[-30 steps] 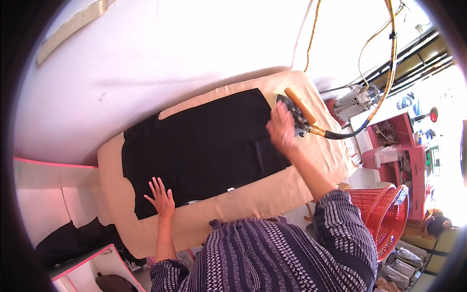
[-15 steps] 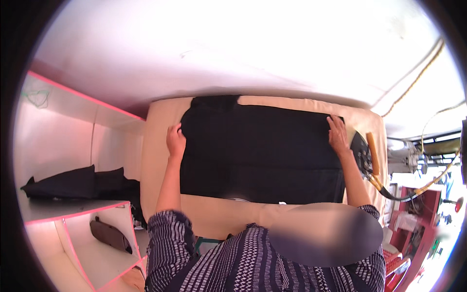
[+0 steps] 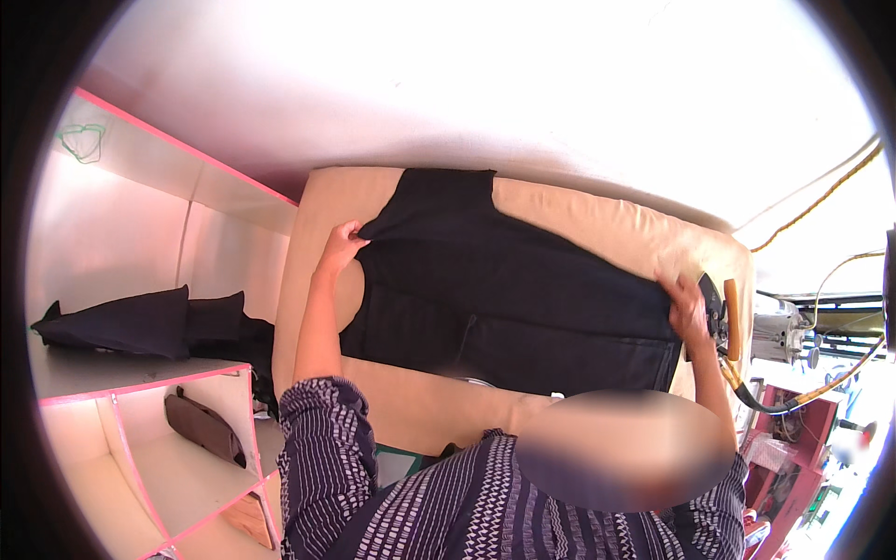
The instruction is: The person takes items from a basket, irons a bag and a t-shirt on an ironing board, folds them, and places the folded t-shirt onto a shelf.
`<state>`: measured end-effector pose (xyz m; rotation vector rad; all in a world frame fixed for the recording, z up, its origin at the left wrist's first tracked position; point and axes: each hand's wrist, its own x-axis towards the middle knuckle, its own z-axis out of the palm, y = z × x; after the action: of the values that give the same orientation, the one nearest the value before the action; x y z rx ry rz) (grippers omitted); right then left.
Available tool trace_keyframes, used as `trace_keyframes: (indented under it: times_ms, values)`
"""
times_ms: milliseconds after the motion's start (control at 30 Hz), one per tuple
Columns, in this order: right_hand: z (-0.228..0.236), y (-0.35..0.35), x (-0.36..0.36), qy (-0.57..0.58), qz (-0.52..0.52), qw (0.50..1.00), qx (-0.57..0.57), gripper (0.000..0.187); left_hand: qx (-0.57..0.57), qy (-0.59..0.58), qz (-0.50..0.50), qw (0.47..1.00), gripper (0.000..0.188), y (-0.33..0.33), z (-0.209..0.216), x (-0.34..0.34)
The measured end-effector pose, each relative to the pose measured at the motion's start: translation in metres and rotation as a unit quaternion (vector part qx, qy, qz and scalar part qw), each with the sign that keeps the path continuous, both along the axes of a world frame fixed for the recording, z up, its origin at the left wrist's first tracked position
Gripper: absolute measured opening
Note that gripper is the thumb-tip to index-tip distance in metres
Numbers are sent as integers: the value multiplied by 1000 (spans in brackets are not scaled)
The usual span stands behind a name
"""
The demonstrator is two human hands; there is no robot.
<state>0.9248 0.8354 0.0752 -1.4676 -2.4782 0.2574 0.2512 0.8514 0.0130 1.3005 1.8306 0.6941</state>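
A black garment (image 3: 532, 271) lies spread over a padded beige table (image 3: 327, 191), one flap of it reaching the far edge. Its upper left edge is pinched between the thumb and fingers of my left hand (image 3: 342, 245), and the cloth there is pulled into a point. At the garment's far right corner rests my right hand (image 3: 689, 308), slightly blurred, fingers stretched out against the cloth. Close beside that hand stands an iron (image 3: 713, 308) with an orange-brown handle. A seam or folded layer shows across the garment's near half.
Pink-edged shelves (image 3: 149, 390) flank the table on the left, with folded black cloth (image 3: 140, 327) on top and a brown item (image 3: 205, 427) in a compartment. A pale wall (image 3: 467, 84) rises behind. A cable (image 3: 793, 401) runs from the iron, near a sewing machine (image 3: 779, 329).
The garment's right end has moved nearer to me along with my right hand, so its far edge now slants. My left hand has drawn its edge into a point.
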Motion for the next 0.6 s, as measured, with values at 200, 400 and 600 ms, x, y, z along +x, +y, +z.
trace_keyframes:
  times_ms: [200, 400, 600]
  values:
    - [8, -54, -29, -77, 7, 994, -82, 44, 114, 6, -62, 992, 18, -32, -17, 15]
    - [-54, 39, -182, 242, -78, 958, -133, 35, 142, 72, -89, 983, 24, -33, -21, 21]
    - [-99, 58, -346, -18, -88, 991, -98, 60, 158, 52, -121, 979, 27, -31, -30, 19]
